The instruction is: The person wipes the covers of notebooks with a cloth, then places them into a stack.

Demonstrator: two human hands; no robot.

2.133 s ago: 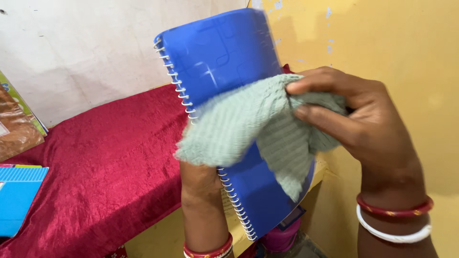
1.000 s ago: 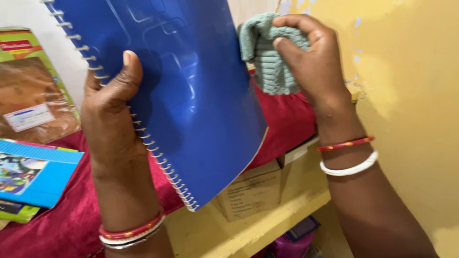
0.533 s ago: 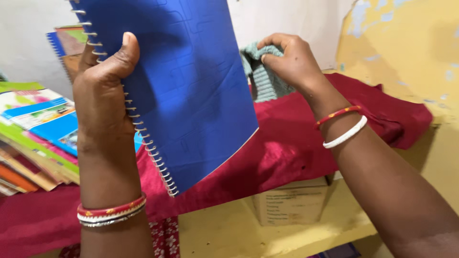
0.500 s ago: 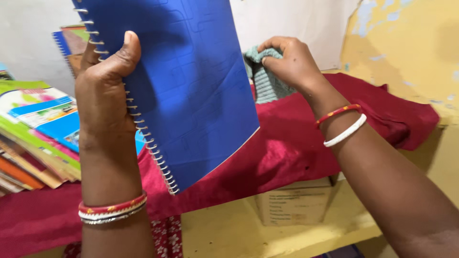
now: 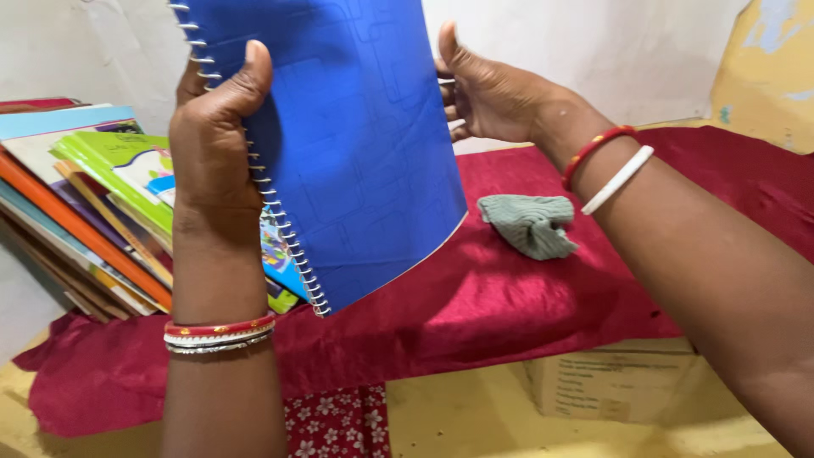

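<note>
At the far left a stack of books [image 5: 76, 203] leans on the red cloth [image 5: 509, 297] that covers the shelf, its coloured covers in green, orange and pale blue fanned out toward the wall. Just beside the stack, the left hand [image 5: 216, 161] is raised upright and closed around the spiral edge of a blue notebook [image 5: 356, 144]: the thumb lies flat on the front cover, the other fingers are hidden behind it, and red and white bangles sit on the wrist below. The notebook is held up in the air, above the cloth, standing nearly upright and tilted a little, with its wire binding running down the left side and its lower corner hanging in front of the books. On the notebook's right edge, the right hand [image 5: 492, 89] grips it too, thumb pointing up along the edge and fingers curled behind the cover; a red and a white bangle circle that wrist. Below this hand, apart from both hands, a crumpled grey-green rag [image 5: 530, 222] lies on the red cloth. At the lower right, under the shelf's edge, a cardboard box [image 5: 619, 382] stands on the yellow ledge.
</note>
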